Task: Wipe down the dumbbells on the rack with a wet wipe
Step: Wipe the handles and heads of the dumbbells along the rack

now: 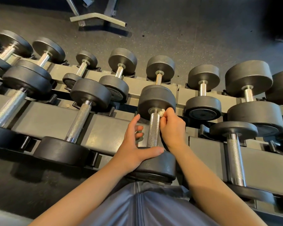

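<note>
A black dumbbell with a knurled steel handle (153, 129) lies on the upper tier of the grey rack (104, 132), straight in front of me. My right hand (172, 128) pinches a small bunched white wet wipe (161, 113) against the top of the handle, just under the far weight head (157, 100). My left hand (136, 147) rests on the near weight head (160, 165), thumb stretched across it and fingers spread beside the handle, holding nothing.
Several more black dumbbells fill both tiers, such as one to the left (79, 121) and one to the right (234, 157). Dark speckled rubber floor (178, 35) lies beyond the rack. A metal equipment foot (98, 19) stands at the top.
</note>
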